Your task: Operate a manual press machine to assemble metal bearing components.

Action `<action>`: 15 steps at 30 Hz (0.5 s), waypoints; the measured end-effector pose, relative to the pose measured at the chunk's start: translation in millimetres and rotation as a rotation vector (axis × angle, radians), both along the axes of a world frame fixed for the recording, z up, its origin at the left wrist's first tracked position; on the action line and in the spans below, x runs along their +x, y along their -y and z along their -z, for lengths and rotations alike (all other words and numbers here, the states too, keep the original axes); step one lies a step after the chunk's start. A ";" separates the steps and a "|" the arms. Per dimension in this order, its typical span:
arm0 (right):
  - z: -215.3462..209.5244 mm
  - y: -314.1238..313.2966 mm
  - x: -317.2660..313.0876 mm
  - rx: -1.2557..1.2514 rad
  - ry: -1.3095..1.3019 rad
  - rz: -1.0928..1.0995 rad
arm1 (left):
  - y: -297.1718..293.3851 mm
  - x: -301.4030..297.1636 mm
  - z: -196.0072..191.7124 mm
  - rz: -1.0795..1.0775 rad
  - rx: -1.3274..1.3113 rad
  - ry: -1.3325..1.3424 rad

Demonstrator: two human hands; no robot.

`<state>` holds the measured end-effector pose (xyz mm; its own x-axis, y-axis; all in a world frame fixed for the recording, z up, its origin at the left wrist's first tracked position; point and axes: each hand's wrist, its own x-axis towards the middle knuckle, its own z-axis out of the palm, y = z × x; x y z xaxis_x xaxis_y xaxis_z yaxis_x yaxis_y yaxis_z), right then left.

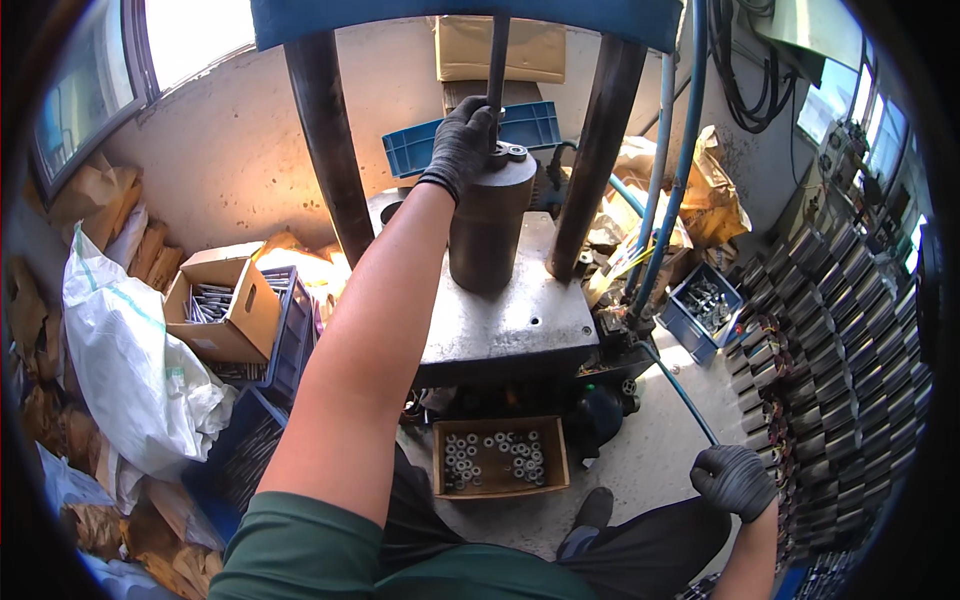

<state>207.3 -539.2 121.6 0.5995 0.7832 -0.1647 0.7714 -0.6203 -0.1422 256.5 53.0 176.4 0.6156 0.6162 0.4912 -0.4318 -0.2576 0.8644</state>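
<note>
My gloved left hand reaches up to the top of a thick dark metal cylinder. Its fingers close around the lower end of an upright metal rod; the fingertips are partly hidden. Beside them a small ring-shaped metal part lies on the cylinder's top. The cylinder stands on the press's steel bed, between two dark columns. Low on the right, my gloved right hand is wrapped round the end of a thin blue-green lever, which slants up toward the press.
A wooden box of small metal rings sits below the bed. On the left are a white sack and a cardboard box of metal pins. At right stand a blue crate of metal parts and stacked metal cylinders.
</note>
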 end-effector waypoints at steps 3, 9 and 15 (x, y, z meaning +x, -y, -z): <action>-10.4 -6.5 8.3 0.009 -0.001 0.012 | -3.4 -3.2 -3.4 -0.016 -0.001 -0.064; -22.0 -5.6 19.4 0.203 -0.007 0.012 | 6.5 -9.2 -6.3 -0.017 -0.006 -0.061; -10.2 2.5 23.6 0.105 -0.049 -0.018 | -0.3 -11.4 -5.2 0.006 -0.019 -0.043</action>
